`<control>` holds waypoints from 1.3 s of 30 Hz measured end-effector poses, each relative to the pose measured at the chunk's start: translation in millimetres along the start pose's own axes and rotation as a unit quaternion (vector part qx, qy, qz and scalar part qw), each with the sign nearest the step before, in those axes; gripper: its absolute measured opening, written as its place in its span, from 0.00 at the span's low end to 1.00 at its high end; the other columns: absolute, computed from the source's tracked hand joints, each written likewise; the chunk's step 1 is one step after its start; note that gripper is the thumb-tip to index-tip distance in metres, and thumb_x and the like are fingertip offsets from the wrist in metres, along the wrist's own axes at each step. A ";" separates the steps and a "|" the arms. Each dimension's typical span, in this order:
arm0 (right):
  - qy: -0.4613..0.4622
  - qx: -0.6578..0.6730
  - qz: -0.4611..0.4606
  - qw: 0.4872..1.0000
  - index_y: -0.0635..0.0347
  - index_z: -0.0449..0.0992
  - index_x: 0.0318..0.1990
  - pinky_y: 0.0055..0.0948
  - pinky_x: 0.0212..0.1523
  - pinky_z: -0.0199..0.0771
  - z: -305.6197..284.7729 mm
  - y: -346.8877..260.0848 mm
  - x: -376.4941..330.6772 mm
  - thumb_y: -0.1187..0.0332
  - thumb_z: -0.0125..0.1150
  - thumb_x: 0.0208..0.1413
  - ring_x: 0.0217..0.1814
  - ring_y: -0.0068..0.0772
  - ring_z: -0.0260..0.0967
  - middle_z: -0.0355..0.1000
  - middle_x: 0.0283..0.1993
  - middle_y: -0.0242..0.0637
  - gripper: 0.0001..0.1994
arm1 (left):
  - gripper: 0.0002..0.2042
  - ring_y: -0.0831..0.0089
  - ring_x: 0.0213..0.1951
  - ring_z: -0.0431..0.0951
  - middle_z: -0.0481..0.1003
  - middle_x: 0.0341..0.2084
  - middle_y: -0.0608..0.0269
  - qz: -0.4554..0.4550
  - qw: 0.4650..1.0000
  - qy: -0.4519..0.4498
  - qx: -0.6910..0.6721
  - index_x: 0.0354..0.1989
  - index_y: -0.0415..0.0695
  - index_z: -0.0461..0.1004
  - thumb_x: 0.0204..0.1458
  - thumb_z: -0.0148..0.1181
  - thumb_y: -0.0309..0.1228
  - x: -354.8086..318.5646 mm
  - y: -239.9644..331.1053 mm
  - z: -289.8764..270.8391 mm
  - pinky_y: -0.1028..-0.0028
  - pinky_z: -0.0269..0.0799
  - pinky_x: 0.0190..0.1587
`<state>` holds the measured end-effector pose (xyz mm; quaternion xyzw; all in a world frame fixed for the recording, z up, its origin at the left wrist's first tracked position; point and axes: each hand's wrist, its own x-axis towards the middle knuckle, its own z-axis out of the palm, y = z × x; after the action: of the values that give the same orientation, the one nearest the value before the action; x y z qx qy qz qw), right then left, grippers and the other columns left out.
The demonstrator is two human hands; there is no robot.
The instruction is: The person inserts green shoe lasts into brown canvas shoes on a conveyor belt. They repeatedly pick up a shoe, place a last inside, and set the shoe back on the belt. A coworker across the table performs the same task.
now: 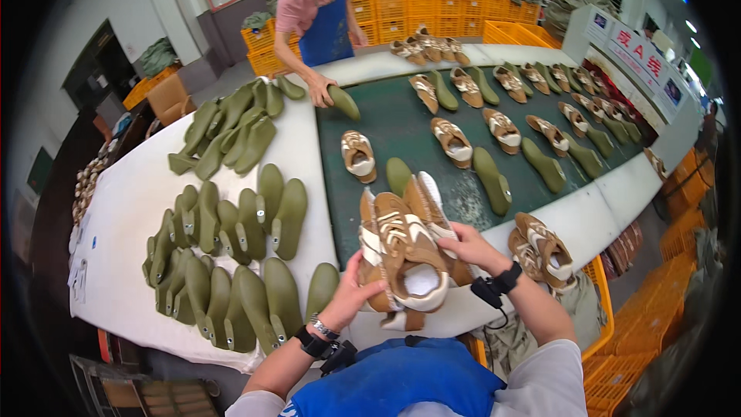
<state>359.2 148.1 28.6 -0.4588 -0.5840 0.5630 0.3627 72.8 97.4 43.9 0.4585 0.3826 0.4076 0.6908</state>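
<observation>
Between both hands I hold a bunch of brown and white sneaker uppers (409,243), laces on the middle one, at the near edge of the table. The fingers of my left hand (353,291) press on the bunch's left side, and my right hand (471,249) grips its right side. Just beyond the bunch, a green shoe last (398,174) lies on the dark green conveyor belt (401,120), partly hidden. A single brown sneaker upper (358,156) stands on the belt to the left of that last.
Many green lasts (247,305) crowd the white table (116,262) on the left. Rows of uppers and lasts (540,164) cover the belt. A co-worker's hand (320,90) holds a last across the table. More uppers (543,251) sit at the right edge, above a yellow crate (604,301).
</observation>
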 end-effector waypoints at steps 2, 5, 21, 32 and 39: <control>0.032 -0.069 0.051 0.996 0.65 0.70 0.55 0.24 0.49 0.68 -29.4 5.5 -44.8 0.68 0.56 0.57 0.46 0.21 0.68 0.74 0.46 0.35 0.18 | 0.44 0.68 0.61 0.60 0.55 0.63 0.54 -0.069 0.996 -0.063 -0.009 0.68 0.41 0.37 0.49 0.64 0.26 5.0 -20.2 28.0 0.69 0.56 0.64; 0.073 -0.283 0.092 0.952 0.58 0.61 0.63 0.38 0.51 0.69 -63.7 33.0 -102.4 0.57 0.56 0.54 0.52 0.53 0.70 0.73 0.48 0.55 0.30 | 0.46 0.62 0.56 0.68 0.63 0.57 0.42 -0.182 0.946 -0.230 0.141 0.68 0.39 0.31 0.54 0.61 0.37 23.7 -51.7 43.0 0.68 0.63 0.59; 0.362 -0.237 0.004 0.902 0.64 0.74 0.49 0.35 0.48 0.72 14.0 6.1 -210.0 0.67 0.60 0.52 0.46 0.48 0.73 0.75 0.44 0.48 0.17 | 0.28 0.66 0.47 0.76 0.76 0.45 0.50 -0.165 0.849 -0.177 0.470 0.61 0.37 0.62 0.56 0.58 0.41 0.0 -75.6 -53.7 0.72 0.71 0.50; -0.174 -0.316 -0.016 0.933 0.65 0.70 0.55 0.33 0.51 0.69 87.5 -35.2 -162.4 0.67 0.52 0.57 0.49 0.45 0.73 0.75 0.43 0.54 0.19 | 0.25 0.53 0.49 0.72 0.72 0.45 0.48 0.127 0.787 0.164 0.581 0.52 0.40 0.69 0.47 0.62 0.39 -96.6 -54.1 -68.2 0.61 0.66 0.54; -0.259 -0.383 -0.038 0.886 0.62 0.73 0.51 0.42 0.42 0.71 95.8 -19.0 -134.9 0.62 0.54 0.56 0.39 0.54 0.73 0.75 0.35 0.55 0.19 | 0.16 0.63 0.44 0.75 0.76 0.34 0.55 0.087 0.644 0.301 0.698 0.41 0.41 0.75 0.48 0.59 0.40 -123.6 -70.8 -73.1 0.55 0.56 0.60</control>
<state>309.3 -9.3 50.1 -0.3771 -0.8445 0.3800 0.0162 -24.4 -9.6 -24.8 0.6877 0.6993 0.1935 -0.0257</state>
